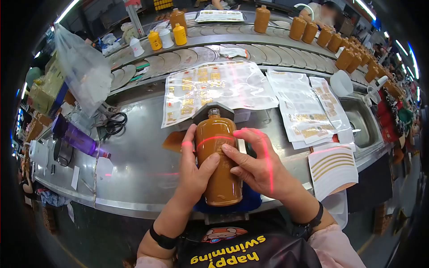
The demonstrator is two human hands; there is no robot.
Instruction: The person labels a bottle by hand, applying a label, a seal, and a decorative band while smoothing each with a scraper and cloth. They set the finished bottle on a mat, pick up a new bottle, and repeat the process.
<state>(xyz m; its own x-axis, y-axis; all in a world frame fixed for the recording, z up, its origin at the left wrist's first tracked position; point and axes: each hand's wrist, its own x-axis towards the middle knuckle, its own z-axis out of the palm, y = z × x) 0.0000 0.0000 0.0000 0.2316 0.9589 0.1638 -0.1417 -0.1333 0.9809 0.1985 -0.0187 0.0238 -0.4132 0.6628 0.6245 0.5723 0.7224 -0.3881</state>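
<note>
A glossy brown bottle (219,178) lies tilted before me, its neck (214,111) pointing away, on a rest with a grey angled end plate (228,113) and a blue pad (253,201). My left hand (192,172) is closed around the bottle's left side, thumb on its front. On the right side, my right hand (259,165) has its thumb on the bottle's front and its index finger at the right edge. A red laser line crosses the bottle and my right hand. Faint raised marks show near my right thumb; I cannot make out what they are.
Decal sheets (219,89) lie behind the bottle, with more sheets (304,102) to the right and a gold-striped sheet (333,167) at the front right. Black scissors (116,124) and a purple container (76,136) are at left. Brown bottles (297,29) line a conveyor beyond; a sink (359,125) is at right.
</note>
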